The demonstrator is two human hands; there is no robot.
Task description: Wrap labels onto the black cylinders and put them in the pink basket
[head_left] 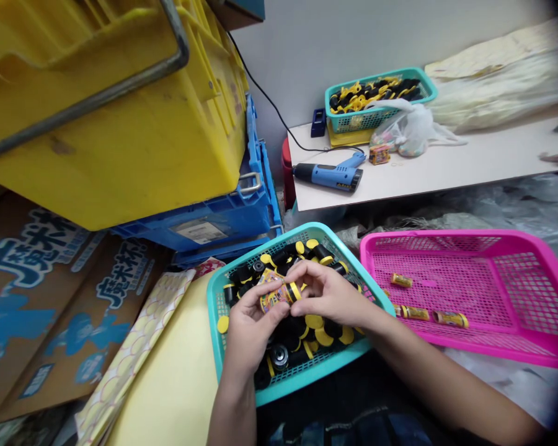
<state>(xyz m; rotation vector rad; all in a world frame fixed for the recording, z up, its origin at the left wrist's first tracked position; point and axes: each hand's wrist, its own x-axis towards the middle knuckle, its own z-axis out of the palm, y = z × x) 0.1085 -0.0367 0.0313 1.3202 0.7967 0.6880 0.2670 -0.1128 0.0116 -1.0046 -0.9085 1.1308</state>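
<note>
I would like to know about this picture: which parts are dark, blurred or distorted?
In the head view, the right-hand corners darken to black; the pale stack at upper right looks smeared; the yellow crate at upper left seems soft and stretched; the left hand, right hand and printed cylinder between them look clearer, though its print is unreadable.

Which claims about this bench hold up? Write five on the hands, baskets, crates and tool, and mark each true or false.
1. The left hand holds a labelled cylinder. True.
2. The right hand rests on the pink basket. False: the right hand has its fingers at the cylinder's yellow end, over the near teal basket.
3. The blue gun-shaped tool lies on the white table. True.
4. The yellow crate is below the blue crate. False: the yellow crate is above the blue crate.
5. The pink basket holds several small labelled rolls. True.
</note>
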